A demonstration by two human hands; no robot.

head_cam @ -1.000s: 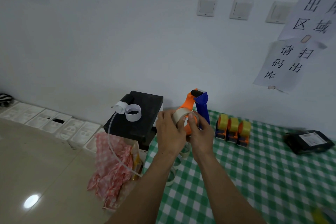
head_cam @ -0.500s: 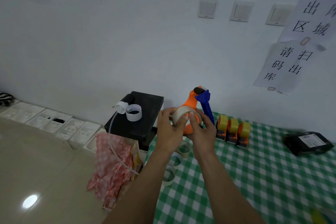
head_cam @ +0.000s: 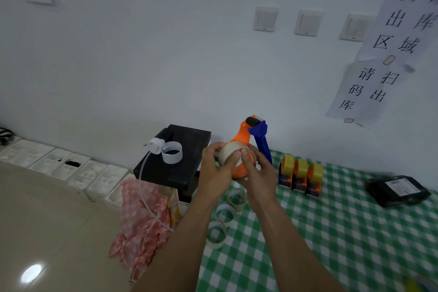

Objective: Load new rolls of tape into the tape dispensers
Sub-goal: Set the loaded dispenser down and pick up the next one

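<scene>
Both hands curl round the tape roll point(head_cam: 228, 153). The left hand point(head_cam: 214, 170) pinches its rim with thumb and fingers. The right hand point(head_cam: 259, 179) presses its thumb on the roll and cups it from the other side. The roll is pale tan and sits on the orange tape dispenser point(head_cam: 243, 135), beside the blue handle point(head_cam: 263, 146). All this is up in the air, above the left edge of the green checked table point(head_cam: 331, 232). Just under the hands, three see-through rings point(head_cam: 225, 219) lie in a row near that edge. Three small dispensers point(head_cam: 301, 178) with yellow tape stand close on the right. A wide stretch of cloth lies between them and a black packet point(head_cam: 398, 191). On the left, a black box point(head_cam: 170, 170) stands by the table, then the tan floor point(head_cam: 47, 208).
</scene>
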